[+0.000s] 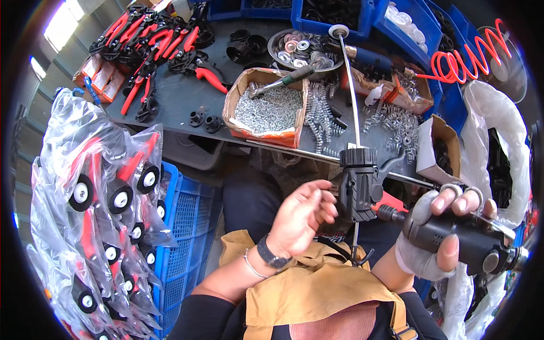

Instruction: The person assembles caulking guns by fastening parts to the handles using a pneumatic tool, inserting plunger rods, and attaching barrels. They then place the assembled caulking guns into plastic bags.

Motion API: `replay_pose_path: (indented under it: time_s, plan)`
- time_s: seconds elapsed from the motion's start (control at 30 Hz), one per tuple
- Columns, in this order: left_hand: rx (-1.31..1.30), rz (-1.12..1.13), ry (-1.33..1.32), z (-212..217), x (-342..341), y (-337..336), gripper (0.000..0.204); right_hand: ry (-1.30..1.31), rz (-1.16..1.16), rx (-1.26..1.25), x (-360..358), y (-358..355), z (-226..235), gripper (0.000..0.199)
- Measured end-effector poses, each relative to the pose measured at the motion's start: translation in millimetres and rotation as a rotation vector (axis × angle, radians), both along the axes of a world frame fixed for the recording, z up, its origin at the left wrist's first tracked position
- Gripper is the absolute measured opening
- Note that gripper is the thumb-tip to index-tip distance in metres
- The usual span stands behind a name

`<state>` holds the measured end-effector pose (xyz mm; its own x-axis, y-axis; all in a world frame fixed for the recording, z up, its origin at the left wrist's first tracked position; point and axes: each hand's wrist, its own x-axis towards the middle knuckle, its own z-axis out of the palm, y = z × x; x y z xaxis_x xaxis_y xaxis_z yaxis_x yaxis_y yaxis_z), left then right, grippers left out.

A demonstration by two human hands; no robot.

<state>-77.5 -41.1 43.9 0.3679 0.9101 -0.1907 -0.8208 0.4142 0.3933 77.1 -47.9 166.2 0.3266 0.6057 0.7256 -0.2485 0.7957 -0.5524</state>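
My right hand (447, 226), its palm wrapped in white cloth, grips a black pneumatic screwdriver (473, 243) whose bit points left into a black plastic tool body (358, 184). A long thin metal rod (352, 90) runs up out of that body to a round disc at its top. My left hand (300, 218) is loosely curled with its fingertips against the black body's left side. It wears a watch and a thin bangle.
The dark workbench (181, 110) carries a cardboard box of screws (266, 107), loose springs (320, 116), a bowl of washers (300, 48), and red-and-black tools (153, 42). Blue bins (368, 20) line the back. A blue crate (181, 226) and bagged parts (96, 198) stand at my left. A red coiled air hose (464, 59) hangs right.
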Motion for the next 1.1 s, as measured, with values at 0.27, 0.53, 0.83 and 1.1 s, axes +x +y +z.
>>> replay_pose_path:
  time_s: [0.27, 0.53, 0.83, 1.1]
  plan:
    - [0.019, -0.192, -0.007, 22.2, 12.5, -26.0, 0.016, -0.059, 0.156, 0.036, 5.6, -29.7, 4.7, 0.061]
    - [0.000, -0.335, -0.080, 17.7, 16.2, -38.4, 0.028, -0.071, 0.123, 0.029, 0.4, -37.9, 7.7, 0.059]
    - [0.078, -0.260, 0.042, 18.4, 22.9, -45.3, 0.031, -0.105, 0.150, 0.106, -2.2, -35.7, 0.0, 0.061]
    - [0.589, -0.284, 0.257, 2.0, 14.7, -27.9, 0.027, -0.082, 0.183, 0.082, 5.7, -38.4, -3.4, 0.062]
